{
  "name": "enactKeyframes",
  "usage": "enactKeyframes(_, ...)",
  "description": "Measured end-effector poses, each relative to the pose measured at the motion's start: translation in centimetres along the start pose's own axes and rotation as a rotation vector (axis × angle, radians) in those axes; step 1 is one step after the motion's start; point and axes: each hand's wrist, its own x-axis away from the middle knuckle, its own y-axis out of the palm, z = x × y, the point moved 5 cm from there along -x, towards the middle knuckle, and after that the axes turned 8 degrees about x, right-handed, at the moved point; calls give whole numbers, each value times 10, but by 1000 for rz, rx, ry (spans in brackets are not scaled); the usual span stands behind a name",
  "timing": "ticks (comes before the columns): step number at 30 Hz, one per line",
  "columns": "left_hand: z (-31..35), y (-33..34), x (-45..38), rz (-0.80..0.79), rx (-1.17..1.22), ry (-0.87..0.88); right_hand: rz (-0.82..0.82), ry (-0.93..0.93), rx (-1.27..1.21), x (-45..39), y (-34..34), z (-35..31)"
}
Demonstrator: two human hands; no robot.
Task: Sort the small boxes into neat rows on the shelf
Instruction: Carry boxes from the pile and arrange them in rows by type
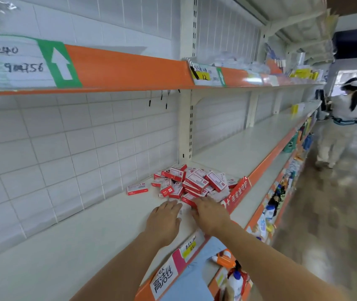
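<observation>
Both forearms run out of the bottom edge, and the right hand (pixel 211 213) covers the near boxes of the pile (pixel 191 183), so its grip cannot be told. The print on the boxes is too small to read. A person (pixel 344 118) far down the aisle is blurred.

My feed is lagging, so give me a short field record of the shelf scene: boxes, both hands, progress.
boxes: red-and-white small boxes in a loose heap on the white shelf, no rows yet
stray box: single box lying apart, left of the heap
left hand: fingers extended, flat at the heap's near edge
right hand: reaching into the near boxes; grip cannot be told
shelf edge: red sign beside the heap
background: another person far down the aisle
progress: sorting not visibly started
</observation>
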Motion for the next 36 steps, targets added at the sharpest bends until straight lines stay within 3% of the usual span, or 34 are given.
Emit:
enactKeyframes(16, -2, 4, 0, 141, -176, 37, 11, 51, -8, -27, 13, -6)
enactKeyframes(25, 0, -2, 2, 107, -362, 52, 21, 73, -22, -20, 10, 0)
enactKeyframes(36, -17, -5, 11, 70, -115, -124, 43, -21, -136, -14, 3, -6)
